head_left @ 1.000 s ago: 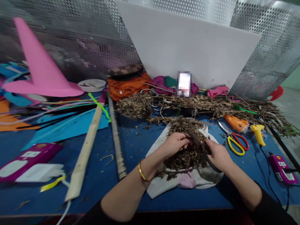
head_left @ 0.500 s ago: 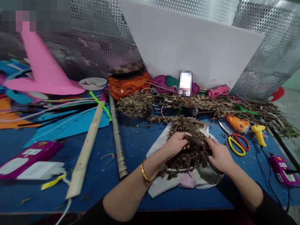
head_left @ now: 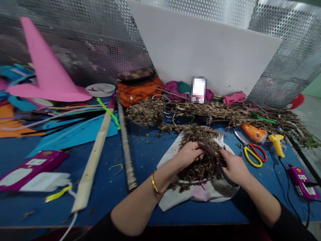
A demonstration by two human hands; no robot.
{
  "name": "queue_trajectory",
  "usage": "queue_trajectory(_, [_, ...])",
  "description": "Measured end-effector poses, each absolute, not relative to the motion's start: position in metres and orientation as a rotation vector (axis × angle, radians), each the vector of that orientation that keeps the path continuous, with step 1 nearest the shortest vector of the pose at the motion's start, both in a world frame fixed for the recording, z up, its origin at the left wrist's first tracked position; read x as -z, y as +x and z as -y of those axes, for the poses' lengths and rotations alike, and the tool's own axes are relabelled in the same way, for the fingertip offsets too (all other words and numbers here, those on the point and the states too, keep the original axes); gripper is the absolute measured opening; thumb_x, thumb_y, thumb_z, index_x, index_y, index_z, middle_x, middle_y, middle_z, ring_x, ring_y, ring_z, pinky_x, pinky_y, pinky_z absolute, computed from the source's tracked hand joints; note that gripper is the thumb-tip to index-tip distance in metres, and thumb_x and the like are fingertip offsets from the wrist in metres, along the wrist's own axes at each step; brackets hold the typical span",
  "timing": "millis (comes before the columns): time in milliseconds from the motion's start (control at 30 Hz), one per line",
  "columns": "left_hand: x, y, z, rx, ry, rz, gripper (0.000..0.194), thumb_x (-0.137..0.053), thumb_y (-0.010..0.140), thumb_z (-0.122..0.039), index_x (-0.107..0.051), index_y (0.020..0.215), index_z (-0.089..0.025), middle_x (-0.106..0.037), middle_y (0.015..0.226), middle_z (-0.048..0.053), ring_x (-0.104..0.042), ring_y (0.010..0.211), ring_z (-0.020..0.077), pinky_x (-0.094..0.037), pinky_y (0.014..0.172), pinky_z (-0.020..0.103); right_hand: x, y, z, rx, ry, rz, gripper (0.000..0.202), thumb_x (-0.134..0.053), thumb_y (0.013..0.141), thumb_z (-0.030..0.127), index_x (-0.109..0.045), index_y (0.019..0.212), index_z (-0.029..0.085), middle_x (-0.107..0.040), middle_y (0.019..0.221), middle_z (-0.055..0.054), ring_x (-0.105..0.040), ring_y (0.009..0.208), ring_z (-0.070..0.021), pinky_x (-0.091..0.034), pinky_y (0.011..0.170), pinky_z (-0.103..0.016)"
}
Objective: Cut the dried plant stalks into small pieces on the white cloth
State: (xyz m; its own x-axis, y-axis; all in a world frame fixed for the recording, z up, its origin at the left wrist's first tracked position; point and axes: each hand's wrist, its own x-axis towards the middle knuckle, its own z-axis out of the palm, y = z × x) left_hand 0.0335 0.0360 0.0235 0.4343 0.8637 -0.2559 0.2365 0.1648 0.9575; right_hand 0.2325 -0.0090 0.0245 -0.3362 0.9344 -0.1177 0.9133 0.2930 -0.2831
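Near the front edge of the blue surface (head_left: 147, 159), the right hand (head_left: 235, 167) is curling fingers around black-handled metal scissors (head_left: 211, 150); the left hand (head_left: 187, 155) is bending fingers by the blades, any hold hidden. Heaped brown dried sprigs (head_left: 202, 172) are lying beneath on white cloth (head_left: 172, 201), likely light, brittle, best held by stems.

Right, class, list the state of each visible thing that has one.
Black-handled scissors, in right hand; blade opening unclear
Left hand, partly curled; grip unclear
Dried leaves, loosely heaped
White cloth, spread, rumpled
Blurred phone, upright, screen lit
Pink hat, point up
Red-and-yellow scissors, lying unheld
Glue gun, unheld
Orange cloth, bundled
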Motion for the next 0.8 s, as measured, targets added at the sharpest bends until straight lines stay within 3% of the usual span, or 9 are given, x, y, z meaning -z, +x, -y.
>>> queue_trajectory(167, [-0.0204,0.0338,-0.0362,-0.631,1.366,-1.067,0.016,-0.05,0.067,-0.028,-0.054,0.06,-0.014,-0.048,0.05,-0.004,-0.038,0.044,0.006,-0.028,0.044,0.019,-0.0249,0.2318,0.0085,-0.379,-1.842,2.485,0.045,-0.048,0.08,0.032,-0.039,0.122,0.021,-0.055,0.106,-0.007,-0.056,0.086,-0.019,-0.032,0.064,-0.024])
queue_trajectory(400, [-0.0247,0.0293,-0.0376,-0.692,1.229,-1.053,0.018,-0.054,0.07,-0.03,-0.058,0.075,-0.014,-0.048,0.055,-0.006,-0.033,0.042,0.0031,-0.021,0.041,0.017,-0.0253,0.2323,0.0093,-0.372,-1.831,2.436,0.041,-0.046,0.083,0.036,-0.04,0.121,0.021,-0.054,0.106,-0.007,-0.055,0.084,-0.0182,-0.032,0.064,-0.024])
queue_trajectory(800, [-0.0282,0.0313,-0.0343,-0.635,1.203,-0.989,0.018,-0.058,0.069,-0.029,-0.063,0.073,-0.012,-0.059,0.061,0.0,-0.044,0.045,0.0055,-0.039,0.046,0.019,-0.0279,0.2327,0.0096,-0.468,-1.746,2.479,0.029,-0.046,0.083,0.031,-0.046,0.111,0.022,-0.058,0.098,-0.005,-0.055,0.083,-0.0164,-0.031,0.064,-0.022])
